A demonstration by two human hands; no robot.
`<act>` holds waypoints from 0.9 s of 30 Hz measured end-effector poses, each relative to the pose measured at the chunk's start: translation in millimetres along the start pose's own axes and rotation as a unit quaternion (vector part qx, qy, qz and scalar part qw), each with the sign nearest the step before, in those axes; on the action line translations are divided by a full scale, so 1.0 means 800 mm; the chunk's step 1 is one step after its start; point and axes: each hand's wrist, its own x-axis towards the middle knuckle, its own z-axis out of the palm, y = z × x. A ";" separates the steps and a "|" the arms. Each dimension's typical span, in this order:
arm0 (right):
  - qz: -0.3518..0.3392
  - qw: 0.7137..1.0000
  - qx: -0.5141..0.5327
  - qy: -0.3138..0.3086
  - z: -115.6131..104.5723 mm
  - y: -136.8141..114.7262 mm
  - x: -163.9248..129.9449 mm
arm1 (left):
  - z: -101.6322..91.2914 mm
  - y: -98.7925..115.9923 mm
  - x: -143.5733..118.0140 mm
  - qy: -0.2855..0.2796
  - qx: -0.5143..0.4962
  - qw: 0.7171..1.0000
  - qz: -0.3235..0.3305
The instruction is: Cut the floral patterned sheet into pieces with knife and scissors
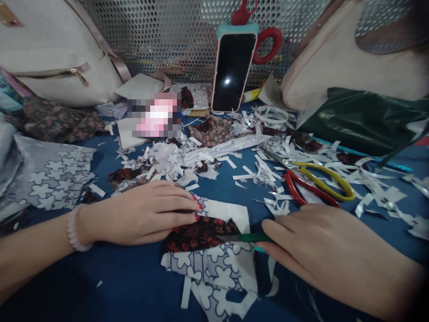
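My left hand (pixel 147 212), with a beaded bracelet at its wrist, lies with outstretched fingers on a dark red-and-black floral cloth piece (pixel 197 235). That piece rests over white-and-lilac flower-print fabric (pixel 223 268) and a plain white backing (pixel 231 211). My right hand (pixel 311 250) is closed round a green-handled blade (pixel 231 238), whose pointed metal tip lies over the dark cloth. Its full shape is hidden by my fingers. Just beyond my right hand are scissors (pixel 315 176) with one red and one yellow handle.
Cut paper strips and fabric scraps (pixel 167 156) litter the blue surface (pixel 127 281). A phone (pixel 233 71) stands at the back against a perforated metal panel (pixel 181 36). Pale bags stand left (pixel 60 49) and right (pixel 328 62); a tape roll (pixel 272 115) and a dark green pouch (pixel 358 120) lie nearby.
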 end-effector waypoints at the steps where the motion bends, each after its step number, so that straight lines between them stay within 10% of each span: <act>1: 0.000 1.000 0.001 -0.003 0.000 0.000 0.000 | 0.000 0.000 0.000 -0.001 0.001 1.000 0.001; 27: -0.055 0.998 -0.019 -0.032 -0.005 0.022 -0.013 | -0.001 0.004 0.001 0.023 0.073 0.997 0.020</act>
